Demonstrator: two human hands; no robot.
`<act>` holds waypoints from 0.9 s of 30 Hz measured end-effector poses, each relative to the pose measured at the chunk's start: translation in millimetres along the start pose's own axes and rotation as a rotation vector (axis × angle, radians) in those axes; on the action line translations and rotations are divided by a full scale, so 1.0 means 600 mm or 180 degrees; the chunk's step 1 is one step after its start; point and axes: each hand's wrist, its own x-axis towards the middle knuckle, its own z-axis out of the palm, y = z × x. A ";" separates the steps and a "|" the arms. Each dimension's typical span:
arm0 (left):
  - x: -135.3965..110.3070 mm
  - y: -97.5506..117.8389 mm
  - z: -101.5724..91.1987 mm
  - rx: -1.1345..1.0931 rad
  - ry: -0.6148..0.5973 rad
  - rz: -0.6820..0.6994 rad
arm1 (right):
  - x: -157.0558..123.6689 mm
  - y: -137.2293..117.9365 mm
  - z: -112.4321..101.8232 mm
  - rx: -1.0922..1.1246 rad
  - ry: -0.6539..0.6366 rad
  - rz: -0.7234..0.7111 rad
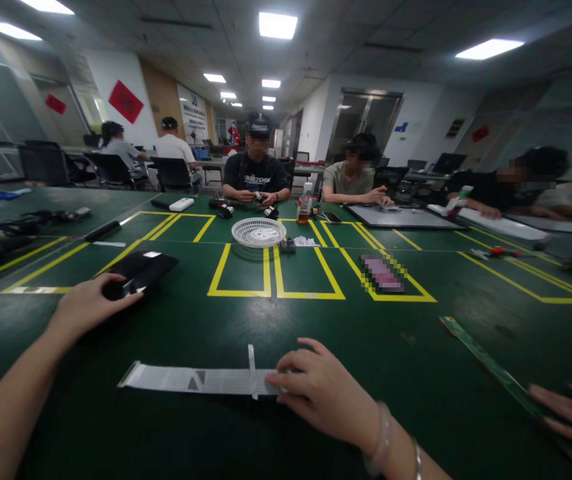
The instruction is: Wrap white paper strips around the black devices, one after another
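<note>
My left hand [91, 303] grips the near edge of a thin black rectangular piece [153, 270], thumb and fingers on either side of it. Small white patches show on that piece; I cannot make out its kind. In front of me a white flat ribbon cable [166, 379] lies lengthwise across the green table, a connector at its left end. A narrow strip of tape [251, 363] crosses it near the right. My right hand [316, 383] is closed over the cable's right end, fingertips and thumb together there, hiding that end.
A co-worker's hand [571, 413] rests by a long green circuit-board strip [486, 363] at right. Further back are a white basket [259, 232], a bottle [305, 207] and a blurred pink phone-like item [383, 273]. Yellow tape [241, 293] marks the table [206, 440]. Several people sit beyond.
</note>
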 end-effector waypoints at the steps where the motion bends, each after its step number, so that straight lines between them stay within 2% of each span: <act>1: -0.005 0.036 0.002 -0.0004 0.0028 0.0230 | 0.000 0.000 0.000 0.0020 0.0000 -0.0018; 4: -0.030 0.138 0.022 -0.0239 0.0273 0.1183 | 0.000 -0.002 0.003 0.0087 0.0037 -0.0098; 6: -0.051 0.191 0.041 -0.0415 0.0273 0.1643 | 0.000 -0.004 0.005 0.0126 0.0091 -0.0174; 8: -0.074 0.232 0.059 -0.0563 0.0078 0.1959 | 0.000 -0.005 0.007 0.0145 0.0155 -0.0241; 11: -0.107 0.274 0.073 -0.0750 -0.0344 0.2320 | 0.000 -0.008 0.009 0.0142 0.0198 -0.0303; 15: -0.136 0.304 0.081 -0.0926 -0.0714 0.2603 | -0.001 -0.012 0.008 0.0128 0.0141 -0.0345; 19: -0.147 0.317 0.090 -0.0938 -0.0904 0.2740 | 0.000 -0.014 0.005 0.0144 0.0042 -0.0315; 27: -0.148 0.303 0.091 -0.1071 -0.1080 0.2727 | 0.000 -0.013 0.005 0.0464 -0.0044 -0.0343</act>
